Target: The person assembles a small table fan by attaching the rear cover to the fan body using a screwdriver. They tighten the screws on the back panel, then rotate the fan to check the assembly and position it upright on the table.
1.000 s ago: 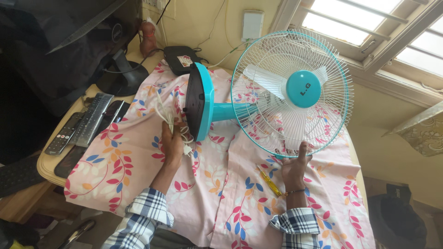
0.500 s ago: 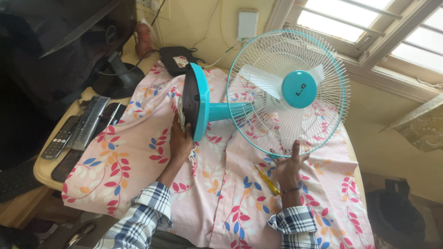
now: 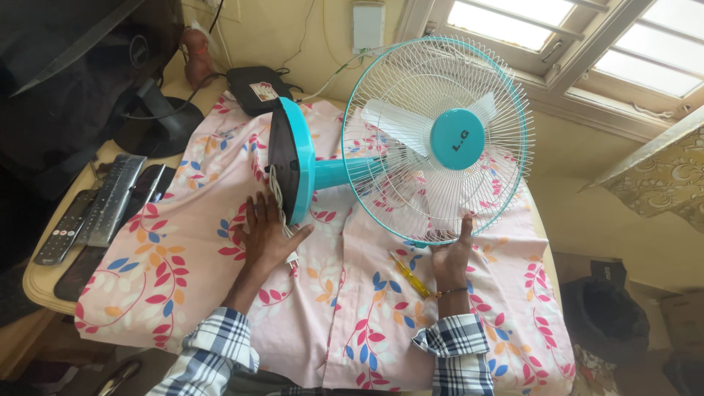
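The teal table fan [image 3: 411, 147] lies on its side on the floral cloth [image 3: 183, 249], its stem running left to right, base to my left, grille to my right and tipped up toward me. My left hand [image 3: 268, 235] is spread open against the base [image 3: 292, 165], over the white cord [image 3: 277, 198]. My right hand [image 3: 453, 253] props the grille's lower rim, fingers open. A yellow screwdriver [image 3: 412, 277] lies just beside that wrist.
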